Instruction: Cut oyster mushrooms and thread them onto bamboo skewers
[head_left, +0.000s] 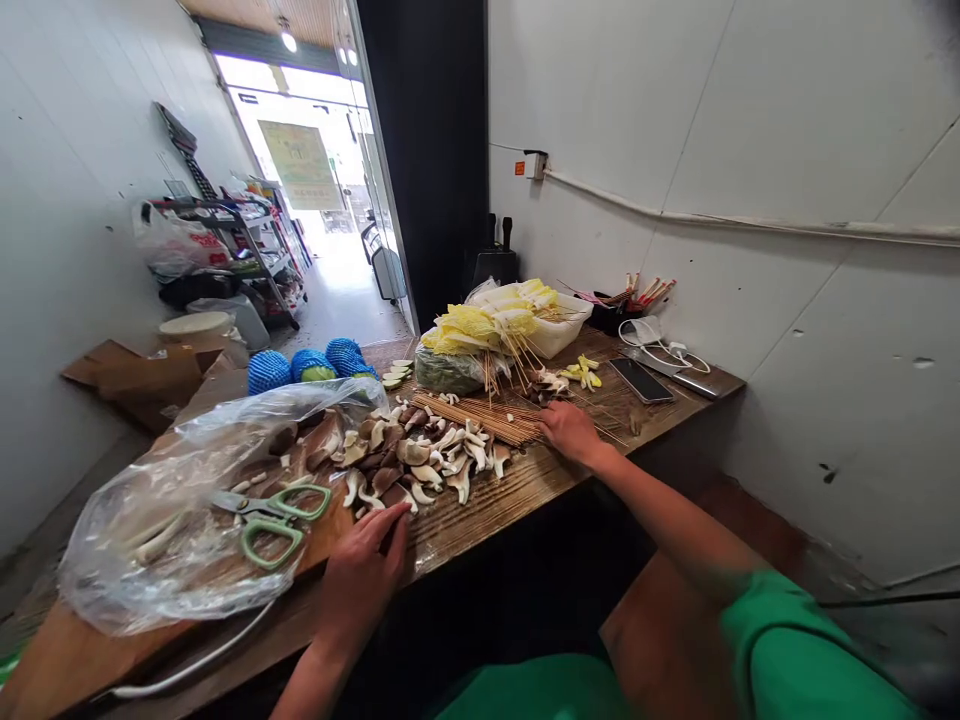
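Note:
My left hand (366, 562) is at the table's front edge, with thumb and forefinger brought together beside a heap of torn mushroom pieces (414, 453). Whatever may be between those fingertips is hidden. Farther right, my right hand (571, 432) has its fingers bent down and closed on the ends of a bundle of bamboo skewers (484, 418). How many skewers it grips cannot be seen. The mushroom pieces, brown and white, lie between my hands and spill from a clear plastic bag (180, 530). Green-handled scissors (274, 515) rest on this bag.
Skewered yellow cabbage leaves (487, 328) are piled over a white container (566, 325) at the back. A phone (640, 381), a knife (694, 384) and a white cable (679, 350) lie right. Blue net-wrapped produce (268, 372) sits back left. A wall borders the table.

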